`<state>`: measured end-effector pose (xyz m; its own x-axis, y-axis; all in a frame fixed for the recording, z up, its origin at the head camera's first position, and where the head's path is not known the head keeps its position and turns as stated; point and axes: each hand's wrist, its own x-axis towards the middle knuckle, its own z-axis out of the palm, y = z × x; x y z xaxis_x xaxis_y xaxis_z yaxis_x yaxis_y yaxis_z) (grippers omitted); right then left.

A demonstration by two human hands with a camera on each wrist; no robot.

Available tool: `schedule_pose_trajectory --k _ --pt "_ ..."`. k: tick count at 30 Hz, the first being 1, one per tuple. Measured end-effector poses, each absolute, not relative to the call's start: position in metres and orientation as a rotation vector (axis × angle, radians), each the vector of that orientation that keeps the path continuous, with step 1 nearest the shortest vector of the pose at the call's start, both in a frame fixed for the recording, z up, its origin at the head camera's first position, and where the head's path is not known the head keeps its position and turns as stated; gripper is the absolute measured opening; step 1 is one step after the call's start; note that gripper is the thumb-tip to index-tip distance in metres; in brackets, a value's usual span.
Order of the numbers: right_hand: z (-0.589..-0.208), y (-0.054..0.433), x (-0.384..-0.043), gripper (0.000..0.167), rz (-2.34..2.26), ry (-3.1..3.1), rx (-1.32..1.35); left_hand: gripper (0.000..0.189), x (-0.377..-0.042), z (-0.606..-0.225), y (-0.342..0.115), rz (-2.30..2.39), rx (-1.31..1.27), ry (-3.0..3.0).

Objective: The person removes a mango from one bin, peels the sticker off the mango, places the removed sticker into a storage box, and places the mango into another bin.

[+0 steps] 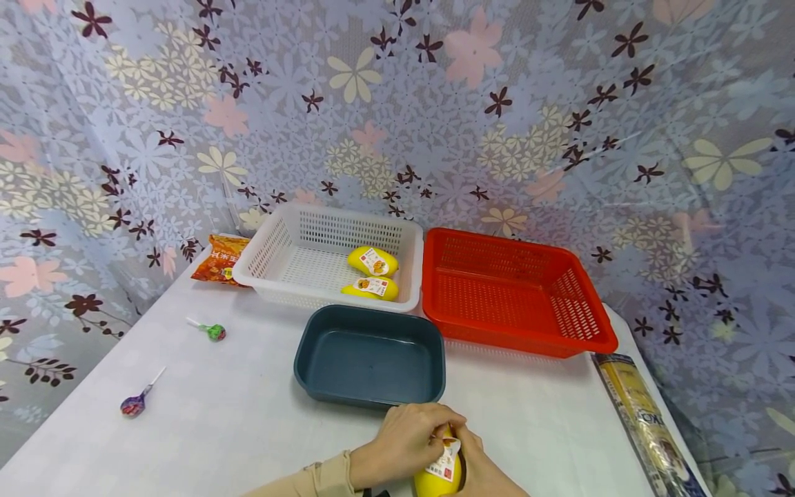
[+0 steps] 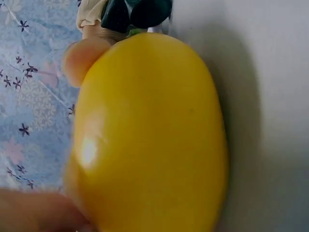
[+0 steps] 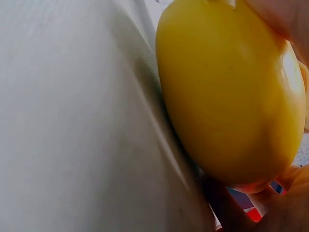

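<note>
At the near edge of the table, in the head view, a smooth yellow mango-shaped item [image 1: 433, 483] with a white printed label lies between two hands. My left hand [image 1: 402, 442] curls its fingers over the top end, beside the label. From the other side my right hand [image 1: 483, 473] grips it, thumb and fingers along its flank. The yellow mango-shaped item [image 2: 152, 130] fills the left wrist view, close to the white tabletop. In the right wrist view its yellow side [image 3: 227, 96] shows, with fingers [image 3: 282, 212] at its lower end.
A dark blue tray [image 1: 373, 402] stands just beyond the hands. Behind it, a white basket [image 1: 273, 297] holds two similar yellow items [image 1: 373, 261], beside a red basket [image 1: 515, 337]. Two lollipops [image 1: 133, 405] and an orange snack bag [image 1: 222, 261] lie left; a long gold pack [image 1: 646, 421] lies right.
</note>
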<state>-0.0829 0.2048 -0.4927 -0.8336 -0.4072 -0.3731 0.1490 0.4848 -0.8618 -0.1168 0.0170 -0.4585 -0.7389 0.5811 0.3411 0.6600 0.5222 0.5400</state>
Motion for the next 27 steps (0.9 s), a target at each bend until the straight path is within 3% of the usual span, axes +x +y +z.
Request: schedule_pose_trajectory --k 7,13,27 --pt "-0.492 0.202 -0.085 0.117 -1.299 2.230 -0.193 0.020 -0.119 -0.451 0.011 -0.855 -0.996 -2.733" --pt "-0.492 0.200 -0.086 0.111 -1.323 2.193 -0.169 0.021 -0.117 -0.446 0.009 -0.753 -0.912 -2.792" --pt "-0.490 0.202 -0.085 0.116 -1.314 2.173 -0.156 0.009 -0.127 -0.442 0.006 -1.075 -0.918 -2.666"
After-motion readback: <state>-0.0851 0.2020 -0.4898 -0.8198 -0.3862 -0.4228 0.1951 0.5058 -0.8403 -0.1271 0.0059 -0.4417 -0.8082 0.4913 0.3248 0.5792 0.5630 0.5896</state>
